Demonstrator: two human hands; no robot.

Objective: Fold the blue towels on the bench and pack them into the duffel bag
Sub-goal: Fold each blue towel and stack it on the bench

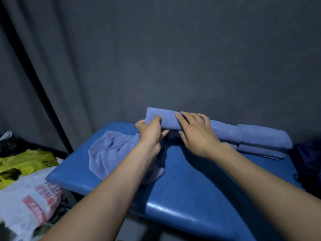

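Note:
A folded blue towel (169, 120) is raised off the far side of the blue padded bench (199, 180). My left hand (151, 132) grips its left end, thumb behind and fingers underneath. My right hand (196, 133) lies flat on top of it, fingers spread. To the right, a stack of folded blue towels (262, 141) rests on the bench. A crumpled blue towel (111, 150) lies at the bench's left, partly under my left forearm. A dark bag (307, 159) shows at the right edge, mostly hidden.
Grey curtains (156, 58) hang close behind the bench. On the left sit a yellow plastic bag (26, 164) and a white plastic bag with red print (29, 202). The bench's near edge runs diagonally across the lower middle.

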